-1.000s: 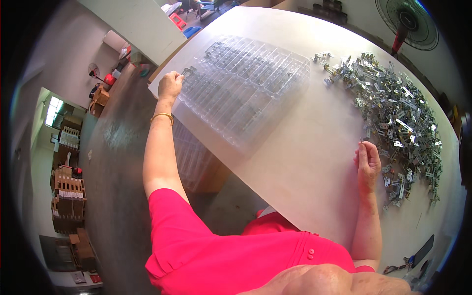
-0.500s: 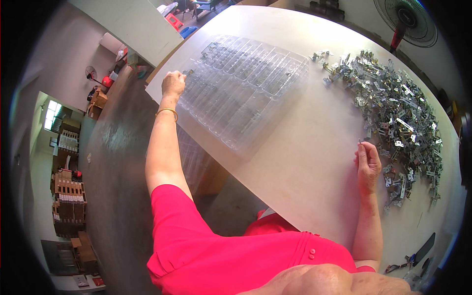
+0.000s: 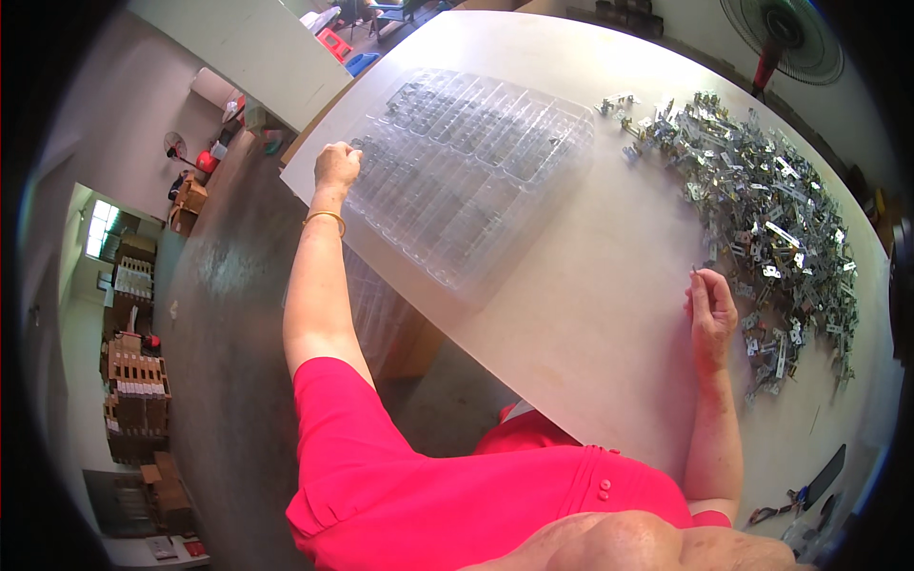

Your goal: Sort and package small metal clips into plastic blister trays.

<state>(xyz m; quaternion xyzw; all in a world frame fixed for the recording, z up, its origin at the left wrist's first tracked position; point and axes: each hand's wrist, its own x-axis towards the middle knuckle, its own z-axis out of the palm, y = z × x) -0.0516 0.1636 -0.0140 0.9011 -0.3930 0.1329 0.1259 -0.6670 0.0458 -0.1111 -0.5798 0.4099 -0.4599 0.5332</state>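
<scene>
My left hand [image 3: 337,167], wearing a bangle at the wrist, is closed at the left edge of a clear plastic tray [image 3: 457,283]. Its fingertips are over the tray's corner compartments, and what they hold, if anything, is too small to tell. Long narrow compartments divide the tray, several of them with small greyish pieces inside. On the right, my right hand [image 3: 712,306] pinches a small metal piece between thumb and forefinger, its tip just showing. Beside that hand spreads a large heap of small metal brackets [image 3: 776,228].
Pliers [image 3: 776,509] and a dark blade-like tool [image 3: 824,478] lie at the lower right of the pale table [image 3: 562,333]. A standing fan [image 3: 785,38] is beyond the far right edge. Stacked cartons [image 3: 138,381] line the floor at left.
A small metal piece that stuck out from my left fingertips no longer shows there; that hand has dipped slightly to the tray. My right hand has barely moved.
</scene>
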